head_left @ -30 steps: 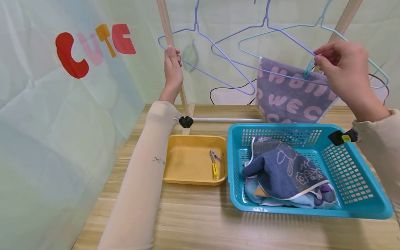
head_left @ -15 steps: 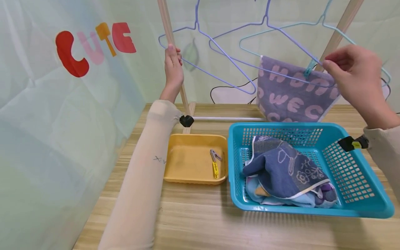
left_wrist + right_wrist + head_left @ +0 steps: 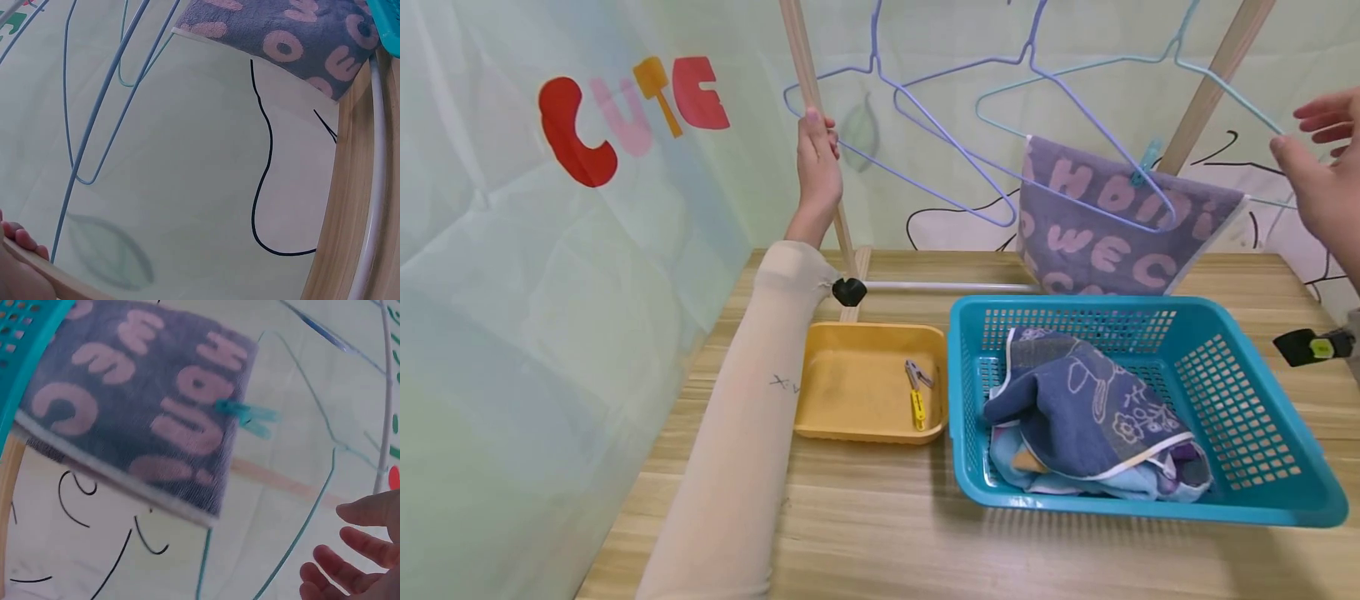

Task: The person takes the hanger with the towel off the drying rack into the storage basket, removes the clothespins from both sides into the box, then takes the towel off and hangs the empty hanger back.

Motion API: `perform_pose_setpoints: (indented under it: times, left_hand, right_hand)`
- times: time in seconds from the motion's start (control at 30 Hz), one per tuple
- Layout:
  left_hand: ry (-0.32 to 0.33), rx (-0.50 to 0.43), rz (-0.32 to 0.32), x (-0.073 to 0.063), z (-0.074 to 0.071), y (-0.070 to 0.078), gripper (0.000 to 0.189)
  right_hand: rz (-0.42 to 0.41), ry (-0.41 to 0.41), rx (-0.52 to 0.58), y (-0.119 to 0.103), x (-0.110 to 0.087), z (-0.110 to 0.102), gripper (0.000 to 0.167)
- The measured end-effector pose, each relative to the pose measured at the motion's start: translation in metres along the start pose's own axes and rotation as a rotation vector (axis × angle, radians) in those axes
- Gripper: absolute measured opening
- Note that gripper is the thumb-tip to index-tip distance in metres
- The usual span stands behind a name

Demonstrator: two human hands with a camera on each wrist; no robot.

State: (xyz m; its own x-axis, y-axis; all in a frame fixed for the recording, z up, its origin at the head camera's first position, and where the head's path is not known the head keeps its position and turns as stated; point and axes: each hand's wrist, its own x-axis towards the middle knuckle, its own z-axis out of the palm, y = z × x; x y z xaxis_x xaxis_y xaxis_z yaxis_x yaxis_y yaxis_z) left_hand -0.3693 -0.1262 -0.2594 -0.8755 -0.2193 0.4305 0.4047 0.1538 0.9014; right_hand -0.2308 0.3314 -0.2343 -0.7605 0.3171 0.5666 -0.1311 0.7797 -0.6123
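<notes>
My left hand (image 3: 818,162) grips the slanted wooden post (image 3: 799,54) on the left side of the rack. On the right, my right hand (image 3: 1328,158) is held with fingers spread and nothing in it, close to the teal hanger's arm (image 3: 1232,93). Over that hanger's lower bar hangs a purple-grey towel (image 3: 1093,225) with pink letters, pinned by a teal clothespin (image 3: 1146,162). A bare purple hanger (image 3: 1032,37) partly overlaps the towel in the head view; another bare purple hanger (image 3: 875,42) hangs beside my left hand.
A turquoise basket (image 3: 1150,510) with crumpled blue towels (image 3: 1090,408) stands at the front right. Left of it, a yellow tray (image 3: 850,379) holds a clothespin (image 3: 917,400) in yellow and grey. A white bar (image 3: 947,287) runs low behind them.
My right hand has let go of the middle purple hanger and moved right, to the teal hanger. The purple hanger has swung round, its near end dropping lower. My left hand stays on the post.
</notes>
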Motion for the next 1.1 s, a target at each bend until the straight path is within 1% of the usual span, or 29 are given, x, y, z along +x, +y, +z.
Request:
perform_pose_setpoints:
  times: [0.07,0.13,0.23,0.33,0.43,0.5,0.6,0.7,0.77,0.93,1.03,1.1]
  left_hand:
    - [0.001,0.001,0.005,0.001,0.0,0.0,0.043]
    - [0.002,0.002,0.01,0.001,0.0,-0.001,0.045]
    - [0.002,0.004,0.006,0.0,0.0,-0.001,0.04]
    - [0.0,0.003,0.0,-0.001,0.0,-0.001,0.034]
    - [-0.004,-0.001,0.003,-0.002,0.001,-0.001,0.034]
    - [-0.004,-0.001,0.009,-0.002,0.002,-0.001,0.034]
    - [-0.003,0.0,0.011,-0.002,0.002,0.001,0.035]
    - [-0.001,0.001,0.012,-0.002,0.003,0.003,0.035]
    - [0.001,0.003,0.011,-0.002,0.003,0.003,0.034]
    - [-0.004,0.007,0.004,-0.003,0.003,0.003,0.033]
    - [-0.006,0.004,0.004,-0.004,0.004,0.003,0.033]
    - [-0.008,0.002,0.006,-0.004,0.006,0.003,0.032]
  right_hand:
    - [0.01,-0.005,0.021,0.012,0.004,0.0,0.035]
    - [0.014,-0.017,0.069,0.024,0.008,0.001,0.032]
    - [0.047,-0.068,0.117,0.04,0.012,0.001,0.03]
    - [0.09,-0.111,0.152,0.047,0.013,0.001,0.03]
    - [0.112,-0.111,0.209,0.041,0.009,0.0,0.028]
    - [0.112,-0.093,0.257,0.038,0.007,0.0,0.031]
    - [0.11,-0.082,0.261,0.034,0.004,-0.001,0.03]
    - [0.123,-0.089,0.247,0.032,0.003,-0.003,0.028]
    - [0.133,-0.088,0.267,0.031,0.003,-0.003,0.028]
    - [0.145,-0.039,0.33,0.033,0.001,-0.003,0.029]
    - [0.146,-0.006,0.332,0.034,0.0,-0.004,0.027]
    - [0.137,0.005,0.301,0.034,-0.003,-0.007,0.025]
